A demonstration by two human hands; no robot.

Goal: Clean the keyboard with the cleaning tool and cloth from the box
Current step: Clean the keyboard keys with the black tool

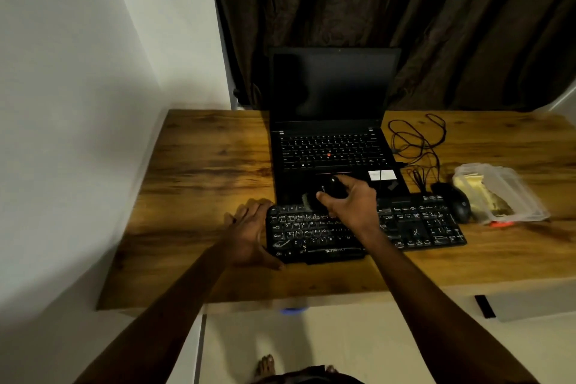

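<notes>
Right hand [349,203] curled round black cleaning tool [335,188], bristles down on keyboard [420,224] top-left rows, left hand [249,227] spread flat against keyboard's left end, laptop [330,140] just behind, mouse [461,206] and clear box [511,193] with cloth [477,193] right, bare desk [202,165] left.

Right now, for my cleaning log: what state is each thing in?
laptop: open, screen dark.
keyboard: flat on desk, left hand bracing its left end.
cleaning brush: gripped by right hand, bristles on top keys.
mouse: untouched, right of keyboard.
plastic box: yellowish cloth inside.
</notes>
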